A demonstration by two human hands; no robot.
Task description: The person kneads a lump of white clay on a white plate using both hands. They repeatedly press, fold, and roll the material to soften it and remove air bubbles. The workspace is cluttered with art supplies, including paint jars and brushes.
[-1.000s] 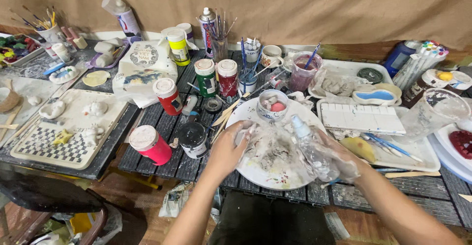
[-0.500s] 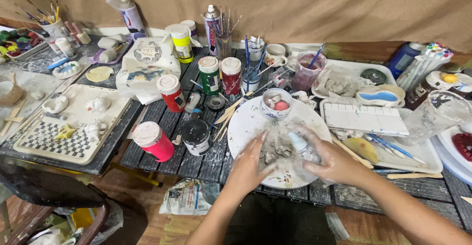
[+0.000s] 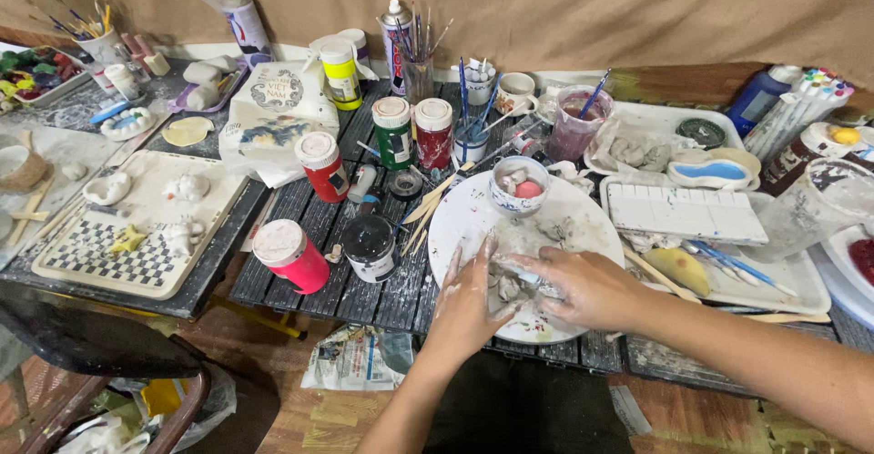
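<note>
Left hand: over the near part of the round white plate, fingers spread and pointing away, smeared with pale clay, touching the grey lump.
Right hand: comes in from the right, fingers curled around the clay, pressing it toward the left hand.
Clay: a wet grey lump on the plate's near half, between both hands.
Plate: lies on the dark slatted desk, streaked with clay.
Cup: white, on the plate's far edge, holding a pink ball.
Paint jars: a red one, a green one and a dark-red one stand left of the plate; a pink one lies tilted near the desk's edge.
Black jar: just left of the plate.
Palette: white, right of the plate, on a tray.
</note>
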